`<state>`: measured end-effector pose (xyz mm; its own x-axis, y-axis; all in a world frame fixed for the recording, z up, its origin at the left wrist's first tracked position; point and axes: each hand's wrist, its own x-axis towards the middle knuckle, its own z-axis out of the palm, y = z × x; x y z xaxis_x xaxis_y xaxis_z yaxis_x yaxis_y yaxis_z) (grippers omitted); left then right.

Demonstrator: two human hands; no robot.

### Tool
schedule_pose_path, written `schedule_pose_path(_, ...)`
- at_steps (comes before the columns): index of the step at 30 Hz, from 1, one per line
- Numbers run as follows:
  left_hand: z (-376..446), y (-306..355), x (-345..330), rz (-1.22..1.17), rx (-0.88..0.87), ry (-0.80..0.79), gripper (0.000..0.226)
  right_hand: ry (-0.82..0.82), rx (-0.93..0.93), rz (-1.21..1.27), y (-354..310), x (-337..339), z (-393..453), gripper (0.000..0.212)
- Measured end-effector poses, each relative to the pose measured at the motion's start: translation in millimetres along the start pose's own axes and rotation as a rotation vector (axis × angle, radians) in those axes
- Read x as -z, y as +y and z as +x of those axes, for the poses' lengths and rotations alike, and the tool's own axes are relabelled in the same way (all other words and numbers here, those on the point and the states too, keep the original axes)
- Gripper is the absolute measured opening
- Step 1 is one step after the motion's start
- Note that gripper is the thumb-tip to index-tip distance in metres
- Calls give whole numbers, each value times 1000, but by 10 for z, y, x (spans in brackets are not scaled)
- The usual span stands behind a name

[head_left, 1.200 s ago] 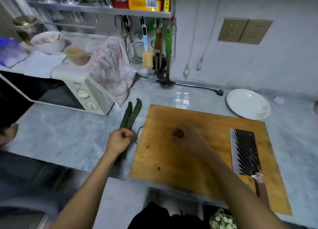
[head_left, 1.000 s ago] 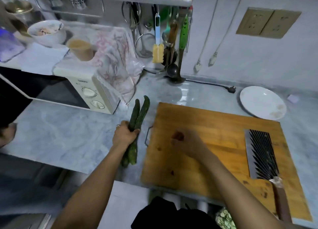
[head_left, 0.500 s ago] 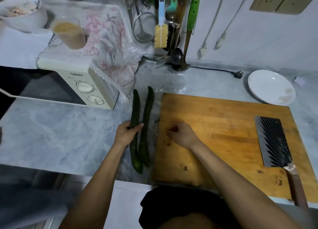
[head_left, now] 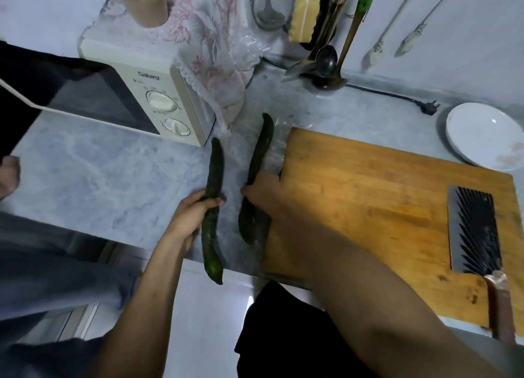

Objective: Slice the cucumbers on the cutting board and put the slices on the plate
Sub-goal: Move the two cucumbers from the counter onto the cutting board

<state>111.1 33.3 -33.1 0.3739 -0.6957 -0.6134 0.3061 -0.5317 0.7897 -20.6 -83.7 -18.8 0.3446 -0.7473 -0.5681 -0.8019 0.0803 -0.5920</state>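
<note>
Two long dark green cucumbers lie on the grey marble counter, left of the wooden cutting board (head_left: pixel 368 201). My left hand (head_left: pixel 190 216) grips the left cucumber (head_left: pixel 214 176) around its middle. My right hand (head_left: pixel 262 193) holds the right cucumber (head_left: pixel 261 147) near its middle, right at the board's left edge. A cleaver (head_left: pixel 473 230) with a ridged dark blade lies on the right side of the board, handle toward me. The white plate (head_left: pixel 482 133) sits beyond the board's far right corner, with nothing on it.
A cream microwave (head_left: pixel 136 94) with a floral cloth stands at the back left. Hanging utensils, a ladle (head_left: pixel 326 59) and a sponge brush are at the back wall. A black power plug (head_left: pixel 428 106) lies near the plate. Another person's hand (head_left: pixel 8 173) shows at the far left.
My left hand held both cucumbers together; now they are apart. My right hand left the board and took hold of the right cucumber. The view has tilted down and closer.
</note>
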Motion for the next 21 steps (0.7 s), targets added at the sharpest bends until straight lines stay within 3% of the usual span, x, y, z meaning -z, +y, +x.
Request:
schedule_pose_path(5, -137, 25, -54, -34, -20, -104, 30, 8, 37, 252, 190, 451, -205, 21)
schedule_pose_path(13, -97, 190, -1229, 136, -96, -278, 33, 108, -134, 72, 1257, 1204, -850, 20)
schedule_pose_path(15, -87, 190, -1521, 213, -99, -296, 30, 125, -147, 58, 1507, 1279, -932, 7)
schedule_pose_path(21, 12, 187, -1990, 592, -222, -297, 29, 204, -185, 57, 1702, 1341, -906, 30)
